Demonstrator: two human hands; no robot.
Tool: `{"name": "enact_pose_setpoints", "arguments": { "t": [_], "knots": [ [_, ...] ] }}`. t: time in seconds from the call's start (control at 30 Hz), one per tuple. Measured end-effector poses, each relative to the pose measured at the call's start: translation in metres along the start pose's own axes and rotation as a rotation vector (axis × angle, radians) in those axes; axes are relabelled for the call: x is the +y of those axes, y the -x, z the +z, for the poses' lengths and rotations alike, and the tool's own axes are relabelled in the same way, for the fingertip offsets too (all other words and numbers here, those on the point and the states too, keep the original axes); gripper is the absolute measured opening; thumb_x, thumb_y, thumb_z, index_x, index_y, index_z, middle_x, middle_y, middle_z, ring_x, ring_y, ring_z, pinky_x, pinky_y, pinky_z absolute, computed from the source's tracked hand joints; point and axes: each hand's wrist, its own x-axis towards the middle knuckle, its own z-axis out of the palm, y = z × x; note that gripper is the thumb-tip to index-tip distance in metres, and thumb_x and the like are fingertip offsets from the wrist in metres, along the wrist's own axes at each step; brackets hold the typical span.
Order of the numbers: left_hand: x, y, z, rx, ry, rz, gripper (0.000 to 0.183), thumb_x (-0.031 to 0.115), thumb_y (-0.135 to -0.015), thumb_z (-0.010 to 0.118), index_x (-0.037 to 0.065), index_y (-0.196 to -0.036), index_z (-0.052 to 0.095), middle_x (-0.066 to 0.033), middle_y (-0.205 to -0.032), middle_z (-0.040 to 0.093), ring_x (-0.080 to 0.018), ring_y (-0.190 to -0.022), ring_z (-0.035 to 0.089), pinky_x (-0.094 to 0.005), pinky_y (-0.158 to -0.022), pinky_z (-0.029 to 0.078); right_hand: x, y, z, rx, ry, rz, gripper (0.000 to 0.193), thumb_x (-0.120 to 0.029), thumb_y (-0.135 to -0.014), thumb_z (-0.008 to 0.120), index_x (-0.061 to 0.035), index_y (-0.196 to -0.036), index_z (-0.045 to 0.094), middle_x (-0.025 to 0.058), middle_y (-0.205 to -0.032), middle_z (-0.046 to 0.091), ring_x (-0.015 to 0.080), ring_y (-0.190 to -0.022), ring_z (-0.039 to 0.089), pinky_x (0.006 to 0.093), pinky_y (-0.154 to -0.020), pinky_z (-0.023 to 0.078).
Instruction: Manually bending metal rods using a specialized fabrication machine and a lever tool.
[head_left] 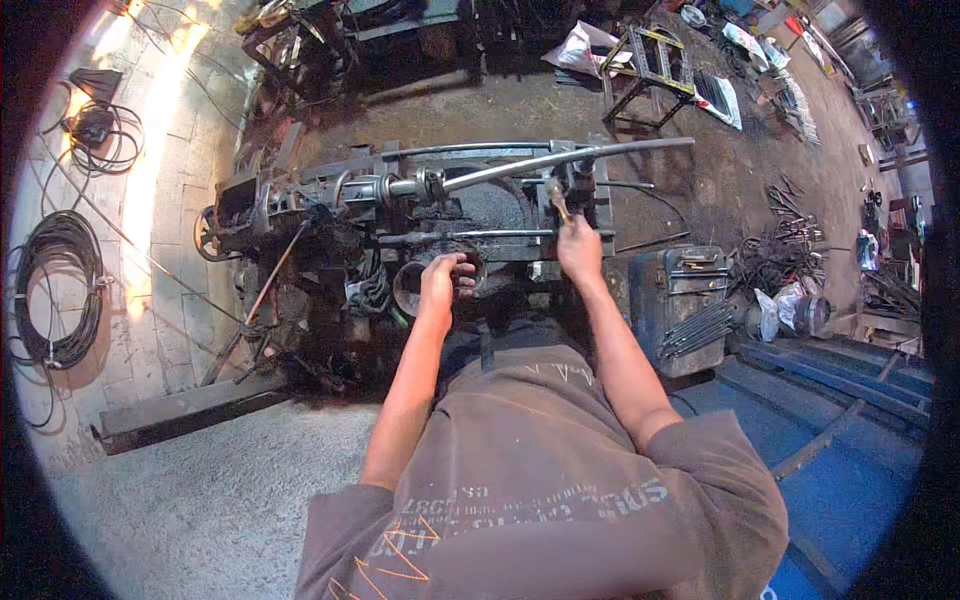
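A long machine with metal guide bars lies across in front of me, and a steel rod runs out of its chuck to the right. My right hand is closed round a short, tan, brush-like tool. The tool's far end is up against the dark carriage block under the rod. My left hand hovers over a round metal container at the machine's near side. Its fingers are loosely bent and apart, with nothing seen in them.
A black toolbox with several rods on it stands right of the machine. Behind are a yellow-edged step stool and scrap metal. A coiled black cable lies far left, near a steel beam.
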Motion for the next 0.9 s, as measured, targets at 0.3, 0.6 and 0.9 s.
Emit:
{"name": "enact_pose_setpoints", "arguments": {
  "t": [0.3,0.6,0.9],
  "knots": [
    [-0.032,0.027,-0.001,0.085,0.021,-0.027,0.03,0.029,-0.092,0.05,0.005,-0.107,0.06,-0.0075,-0.092,0.066,-0.016,-0.07,0.06,-0.0297,-0.06,0.048,-0.03,-0.008,0.004,-0.054,-0.015,0.108,0.03,-0.024,-0.084,0.052,0.0013,-0.094,0.065,0.0321,-0.09,0.064,0.0488,-0.087,0.062,0.056,-0.081,0.048],
    [-0.028,0.049,0.0,0.112,0.018,0.003,0.034,0.03,-0.092,0.049,0.003,-0.112,0.056,-0.0081,-0.093,0.064,-0.0163,-0.069,0.059,-0.0298,-0.059,0.048,-0.043,-0.019,-0.006,-0.088,-0.021,0.154,0.031,-0.025,-0.083,0.054,-0.0004,-0.097,0.067,0.0295,-0.096,0.065,0.0452,-0.094,0.063,0.0531,-0.083,0.049],
    [-0.035,0.048,-0.002,0.066,-0.034,-0.028,0.029,0.026,-0.095,0.047,0.004,-0.11,0.058,-0.0098,-0.091,0.066,-0.0177,-0.067,0.061,-0.0306,-0.057,0.049,-0.041,-0.016,0.004,-0.023,-0.09,0.162,0.032,-0.027,-0.083,0.057,0.0011,-0.095,0.065,0.0282,-0.09,0.066,0.045,-0.089,0.064,0.0533,-0.079,0.05]
  ]
}}
